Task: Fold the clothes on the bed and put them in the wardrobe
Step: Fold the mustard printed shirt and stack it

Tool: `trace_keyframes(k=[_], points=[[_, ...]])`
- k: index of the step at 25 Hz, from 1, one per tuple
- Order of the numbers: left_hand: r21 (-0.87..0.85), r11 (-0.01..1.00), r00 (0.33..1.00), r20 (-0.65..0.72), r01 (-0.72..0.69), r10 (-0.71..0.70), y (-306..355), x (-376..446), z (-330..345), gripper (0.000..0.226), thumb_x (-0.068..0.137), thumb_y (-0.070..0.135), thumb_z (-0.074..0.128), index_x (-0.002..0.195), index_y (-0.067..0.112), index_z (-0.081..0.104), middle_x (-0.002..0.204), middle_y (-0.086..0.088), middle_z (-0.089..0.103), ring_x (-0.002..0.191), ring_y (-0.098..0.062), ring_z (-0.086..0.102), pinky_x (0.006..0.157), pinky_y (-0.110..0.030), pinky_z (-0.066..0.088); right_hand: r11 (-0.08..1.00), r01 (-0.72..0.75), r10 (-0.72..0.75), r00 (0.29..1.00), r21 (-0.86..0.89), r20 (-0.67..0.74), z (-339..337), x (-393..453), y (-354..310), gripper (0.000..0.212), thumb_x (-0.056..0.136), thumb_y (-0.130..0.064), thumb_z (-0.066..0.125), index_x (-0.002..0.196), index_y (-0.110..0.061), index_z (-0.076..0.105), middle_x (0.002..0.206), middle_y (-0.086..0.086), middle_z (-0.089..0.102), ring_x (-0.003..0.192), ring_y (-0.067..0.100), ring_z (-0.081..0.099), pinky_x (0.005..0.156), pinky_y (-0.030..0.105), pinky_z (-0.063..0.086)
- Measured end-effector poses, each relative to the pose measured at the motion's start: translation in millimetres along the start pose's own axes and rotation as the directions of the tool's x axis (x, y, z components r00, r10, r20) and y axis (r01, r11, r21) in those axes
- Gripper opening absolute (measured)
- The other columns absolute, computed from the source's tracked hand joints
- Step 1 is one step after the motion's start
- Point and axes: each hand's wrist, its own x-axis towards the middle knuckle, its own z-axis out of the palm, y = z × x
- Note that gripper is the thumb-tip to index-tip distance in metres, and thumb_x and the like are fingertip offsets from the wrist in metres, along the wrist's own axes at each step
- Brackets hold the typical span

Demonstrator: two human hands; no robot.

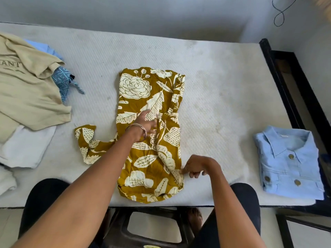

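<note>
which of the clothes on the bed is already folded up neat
The light blue buttoned shirt at the right end of the bed; the mustard floral garment is half folded, the left pile loose.

Lying lengthwise on the middle of the mattress (206,72): the printed garment (150,136), near hem close to the front edge, far end pointing toward the wall. Trailing out to its left: one sleeve (87,145), bunched on the mattress. Resting on the garment's middle: the left hand (146,122), fingers flat. Pinching the garment's lower right edge: the right hand (194,167). Sitting well apart to the right, near the mattress's right end: a folded collared shirt (290,163). Piling up at the far left: a heap of unfolded clothes (26,97), one T-shirt lying on top of the others.
</note>
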Motion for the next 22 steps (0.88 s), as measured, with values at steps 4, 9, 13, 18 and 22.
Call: trace_keyframes(k=[4, 9, 13, 18, 22], points=[[0.411, 0.910, 0.983, -0.183, 0.047, 0.032, -40.3, 19.9, 4.2, 0.041, 0.087, 0.030, 0.065, 0.126, 0.022, 0.056, 0.119, -0.009, 0.066, 0.102, -0.028, 0.065, 0.093, -0.040, 0.052, 0.924, 0.169, 0.011, 0.885, 0.344, -0.465, -29.2, 30.8, -20.3, 0.043, 0.090, -0.044, 0.067, 0.095, -0.001, 0.067, 0.086, 0.011, 0.072, 0.061, 0.017, 0.060, 0.054, 0.027, 0.047], [0.403, 0.915, 0.984, -0.161, -0.006, 0.077, -42.7, 20.5, 31.9, 0.054, 0.084, 0.033, 0.071, 0.130, 0.014, 0.052, 0.113, -0.009, 0.066, 0.107, -0.027, 0.060, 0.090, -0.034, 0.046, 0.803, 0.366, 0.019, 0.773, 0.470, -0.634, -25.7, 58.0, -63.1, 0.044, 0.089, -0.029, 0.071, 0.126, -0.013, 0.054, 0.127, 0.010, 0.060, 0.113, 0.029, 0.059, 0.092, 0.043, 0.053], [0.589, 0.806, 0.983, -0.109, -0.055, 0.147, -53.5, 18.6, 46.1, 0.062, 0.085, 0.019, 0.070, 0.138, 0.014, 0.037, 0.111, -0.011, 0.065, 0.102, -0.030, 0.063, 0.084, -0.035, 0.050, 0.818, 0.345, 0.134, 0.664, 0.460, -0.736, -3.3, 64.3, -69.8, 0.040, 0.093, -0.016, 0.063, 0.131, -0.014, 0.048, 0.129, 0.012, 0.059, 0.117, 0.030, 0.057, 0.090, 0.039, 0.049], [0.620, 0.754, 0.896, -0.177, -0.220, 0.407, -102.0, -4.6, 9.6, 0.049, 0.085, 0.013, 0.067, 0.131, 0.010, 0.052, 0.108, -0.010, 0.060, 0.100, -0.030, 0.060, 0.082, -0.039, 0.052, 0.813, 0.169, 0.374, 0.581, 0.557, -0.723, 44.1, 47.8, -62.0, 0.029, 0.099, -0.029, 0.052, 0.123, -0.014, 0.048, 0.123, 0.012, 0.058, 0.116, 0.032, 0.053, 0.093, 0.045, 0.042], [0.832, 0.550, 0.799, -0.281, -0.074, 0.532, -121.0, -6.1, -55.8, 0.069, 0.080, 0.011, 0.069, 0.140, 0.002, 0.038, 0.140, -0.022, 0.041, 0.121, -0.038, 0.049, 0.092, -0.045, 0.050, 0.857, 0.341, 0.192, 0.485, 0.386, -0.853, 51.9, 43.0, -87.0, 0.023, 0.098, -0.022, 0.054, 0.119, -0.015, 0.052, 0.117, 0.010, 0.059, 0.111, 0.029, 0.054, 0.093, 0.044, 0.045]])
